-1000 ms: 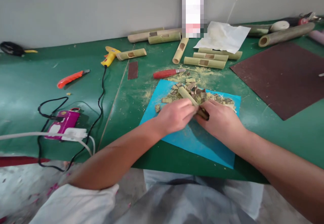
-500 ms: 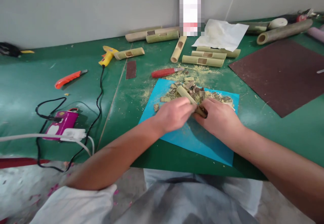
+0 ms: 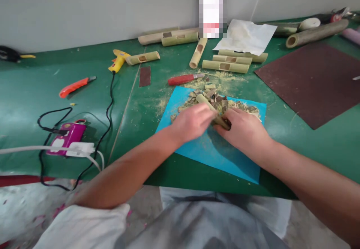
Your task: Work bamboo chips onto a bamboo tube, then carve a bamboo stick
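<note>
At the near edge of the green counter, about mid-width, both hands meet over a blue plastic sheet whose near corner lies almost at that edge. Left hand & right hand are together, fingertips nearly touching, each curled shut round the near end of a short pale-green bamboo tube. Tube is tilted: near end buried btwn the two hands, far end poking toward the back edge over a heap of brown-green bamboo chips. Gripped from both sides it's prob. steadier, & the sheet underneath looks placed to catch scraps & dust. Can't tell if the right hand also hides a tool.

Toward the near-left corner sits a purple box-shaped device w/ a white plug & a black cable. Just past the sheet, a red-handled knife lies in sawdust, close enough to grab. An orange utility knife sits well to its left. On the right side lies a big dark-brown abrasive sheet. Along the back edge: yellow glue gun, several cut bamboo tubes w/ square windows, crumpled white paper, & a long bamboo pole near the far-right corner.
</note>
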{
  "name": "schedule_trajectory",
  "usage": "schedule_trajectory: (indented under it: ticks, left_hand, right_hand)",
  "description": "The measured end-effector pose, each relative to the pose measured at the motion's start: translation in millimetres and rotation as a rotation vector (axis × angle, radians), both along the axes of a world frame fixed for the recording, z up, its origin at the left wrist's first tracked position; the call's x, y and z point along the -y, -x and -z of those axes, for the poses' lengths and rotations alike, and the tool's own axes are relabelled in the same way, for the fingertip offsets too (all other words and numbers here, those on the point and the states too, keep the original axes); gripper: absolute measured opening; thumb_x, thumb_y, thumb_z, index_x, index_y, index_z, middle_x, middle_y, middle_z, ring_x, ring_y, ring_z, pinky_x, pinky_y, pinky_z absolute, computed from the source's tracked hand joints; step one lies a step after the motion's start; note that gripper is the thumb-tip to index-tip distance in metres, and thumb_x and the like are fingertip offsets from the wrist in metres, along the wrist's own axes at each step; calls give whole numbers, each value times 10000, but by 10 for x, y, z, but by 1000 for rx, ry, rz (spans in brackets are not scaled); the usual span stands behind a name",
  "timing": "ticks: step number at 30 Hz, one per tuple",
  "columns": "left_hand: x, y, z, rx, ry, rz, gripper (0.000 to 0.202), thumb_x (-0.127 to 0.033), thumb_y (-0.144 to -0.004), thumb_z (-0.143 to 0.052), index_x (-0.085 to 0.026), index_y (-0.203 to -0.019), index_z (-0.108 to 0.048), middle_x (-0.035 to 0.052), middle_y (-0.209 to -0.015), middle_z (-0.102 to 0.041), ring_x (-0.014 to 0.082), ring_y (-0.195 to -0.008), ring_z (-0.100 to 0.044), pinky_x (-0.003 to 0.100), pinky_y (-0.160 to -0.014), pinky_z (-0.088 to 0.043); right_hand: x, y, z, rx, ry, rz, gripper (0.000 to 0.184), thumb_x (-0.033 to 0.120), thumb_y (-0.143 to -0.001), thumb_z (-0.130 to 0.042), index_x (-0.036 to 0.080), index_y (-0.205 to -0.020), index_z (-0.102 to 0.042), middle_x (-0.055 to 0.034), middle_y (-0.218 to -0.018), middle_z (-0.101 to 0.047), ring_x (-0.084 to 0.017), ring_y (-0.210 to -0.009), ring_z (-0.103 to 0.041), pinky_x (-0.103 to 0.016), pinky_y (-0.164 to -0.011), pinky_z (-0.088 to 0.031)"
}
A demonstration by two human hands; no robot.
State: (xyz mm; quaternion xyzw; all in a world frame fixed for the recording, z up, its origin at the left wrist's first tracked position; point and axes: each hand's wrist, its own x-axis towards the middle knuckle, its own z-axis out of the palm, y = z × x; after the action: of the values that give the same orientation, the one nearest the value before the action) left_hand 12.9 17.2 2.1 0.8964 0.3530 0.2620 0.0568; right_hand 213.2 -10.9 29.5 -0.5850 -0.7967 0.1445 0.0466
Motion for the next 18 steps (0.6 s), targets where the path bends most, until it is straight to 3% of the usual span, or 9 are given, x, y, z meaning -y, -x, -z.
schedule_trajectory:
  ticks: [3, 7, 8, 11, 13, 15, 18]
  left_hand:
    - [-63, 24, 3, 66, -54, -174, 273, -264, -1033, -490, -156, -987, -736, 66, -875, -678, 172, -811, -650, 303, -738, -540]
    - [-65, 11, -9, 24, 31, 8, 290, -270, -1046, -468, -157, -1026, -734, 75, -908, -692, 169, -828, -662, 279, -720, -531]
    - [-65, 10, -13, 30, 17, 10, 290, -266, -1046, -469, -152, -1036, -736, 70, -883, -691, 165, -793, -657, 273, -692, -523]
    - [-61, 14, -24, 96, -56, -156, 282, -251, -1031, -495, -128, -968, -740, 85, -875, -686, 175, -793, -657, 294, -718, -529]
    - [-38, 13, -26, 31, 1, -77, 310, -261, -1040, -470, -146, -929, -735, 71, -851, -681, 167, -786, -657, 280, -703, -525]
    - [-10, 11, -22, -12, 70, 14, 282, -268, -1043, -472, -171, -1012, -735, 59, -869, -687, 153, -797, -666, 257, -698, -524]
    - [4, 16, -12, 93, -21, -88, 278, -258, -1037, -490, -142, -984, -737, 80, -881, -690, 169, -809, -665, 286, -732, -535]
  right_hand:
    - [0, 2, -7, 2, 9, 6, 166, 355, -871, -610, 205, -801, -596, -59, -848, -630, -180, -706, -553, -306, -591, -279]
    - [5, 3, -7, 15, 11, -3, 144, 336, -870, -614, 203, -819, -593, -58, -851, -630, -182, -709, -553, -304, -588, -272]
    - [6, 2, -7, 14, 10, -2, 147, 338, -873, -612, 203, -817, -590, -58, -851, -629, -182, -712, -553, -304, -590, -272]
    - [5, 2, -5, 15, 16, 9, 170, 352, -872, -616, 205, -796, -576, -55, -851, -624, -181, -714, -551, -304, -595, -271]
    - [2, 4, -3, 19, 17, 8, 167, 348, -869, -616, 205, -794, -572, -53, -841, -619, -182, -712, -548, -306, -597, -271]
    - [-2, 5, -3, 12, 17, 1, 164, 347, -871, -614, 205, -800, -573, -53, -839, -618, -184, -721, -550, -306, -603, -277]
    - [-3, 4, -10, -1, 21, 6, 179, 366, -879, -611, 205, -811, -577, -56, -862, -624, -183, -729, -552, -308, -606, -283]
